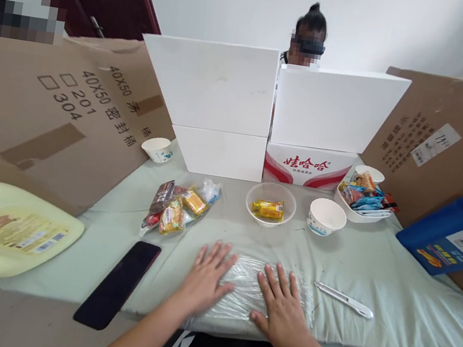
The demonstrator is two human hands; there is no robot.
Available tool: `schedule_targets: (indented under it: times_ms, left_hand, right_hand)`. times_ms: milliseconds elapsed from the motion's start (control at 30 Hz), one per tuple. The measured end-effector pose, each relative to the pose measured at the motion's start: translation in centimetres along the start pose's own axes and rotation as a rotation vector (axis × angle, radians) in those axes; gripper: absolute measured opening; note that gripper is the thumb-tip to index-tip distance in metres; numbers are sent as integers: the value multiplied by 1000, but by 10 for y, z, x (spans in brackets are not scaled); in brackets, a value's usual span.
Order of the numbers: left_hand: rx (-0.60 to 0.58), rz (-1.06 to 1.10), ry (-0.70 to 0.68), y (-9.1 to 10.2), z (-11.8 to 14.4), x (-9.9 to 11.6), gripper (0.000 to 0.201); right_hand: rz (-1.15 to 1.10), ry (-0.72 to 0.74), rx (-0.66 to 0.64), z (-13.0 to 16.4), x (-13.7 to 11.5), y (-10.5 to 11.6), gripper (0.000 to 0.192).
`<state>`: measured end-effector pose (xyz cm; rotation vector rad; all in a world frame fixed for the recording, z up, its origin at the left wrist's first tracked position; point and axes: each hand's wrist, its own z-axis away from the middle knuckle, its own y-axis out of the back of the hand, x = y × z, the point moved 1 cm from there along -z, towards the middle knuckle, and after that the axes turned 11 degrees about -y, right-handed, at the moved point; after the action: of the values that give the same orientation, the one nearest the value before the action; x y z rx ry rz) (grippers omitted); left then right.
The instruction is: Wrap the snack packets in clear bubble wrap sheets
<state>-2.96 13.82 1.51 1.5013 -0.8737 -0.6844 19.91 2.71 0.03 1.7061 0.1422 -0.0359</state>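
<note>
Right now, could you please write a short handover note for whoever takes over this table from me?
Left hand: flat, fingers spread, pressing the left part of the clear plastic sheet.
Right hand: flat on the sheet's right part. Neither hand grips anything.
Things: sheet spread on the green cloth at the near edge; white utility knife just right of it; black phone to the left; bag of snacks behind the left hand; clear bowl holding one yellow packet; empty paper bowl beside it.
Done: sheet laid flat.
Left: nothing lies on the sheet yet; knife untouched.
</note>
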Motion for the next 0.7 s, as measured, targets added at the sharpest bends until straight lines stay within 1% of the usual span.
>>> schedule_targets:
  times_ms: [67,100,133,167,200,233,267,300,333,367,433,467,533,567,633,700]
  left_hand:
    - [94,-96,205,8,15,-23,52]
    - [164,-137,291,12,22,-29,46]
    - [242,-162,340,17,26,-30,40]
    - [314,-165,335,20,28,-26,35]
    - [362,-141,268,23,28,-17,33]
    - [378,-97,159,23,24,-6,33]
    - [354,-41,26,22,19,7,33]
    - [293,7,-100,19,13,20,35]
    - [230,33,-168,16,8,30,39]
    - [169,43,-206,12,3,38,46]
    - [87,31,-192,4,-2,43,61]
    - [67,26,-180,1,-3,43,65]
    - [52,30,-187,-2,-2,39,66]
    - [65,35,-197,-2,-1,38,65]
    - [128,54,-200,0,2,37,59]
    - [216,94,-178,6,5,40,48]
  right_hand:
    - [-5,-37,-41,3,2,-4,74]
    - [-7,-44,-50,4,2,-5,74]
    - [-9,-47,-53,3,0,-5,74]
    - [-11,-47,-52,1,-2,-6,75]
    - [-13,-45,-48,-1,-4,-7,75]
    - [-15,-41,-42,-3,-6,-8,76]
    - [-17,-35,-36,-5,-7,-8,76]
    - [-18,-26,-31,-7,-7,-9,76]
    - [-18,-17,-25,-7,-4,-10,76]
    - [-15,-12,-17,-6,0,-10,75]
    - [0,-26,20,2,16,-9,74]
    - [13,-46,49,8,26,-7,73]
    - [41,-99,119,24,45,-1,73]
    - [52,-117,150,32,52,3,75]
    - [55,-114,185,47,60,12,82]
    - [30,-41,176,58,62,19,86]
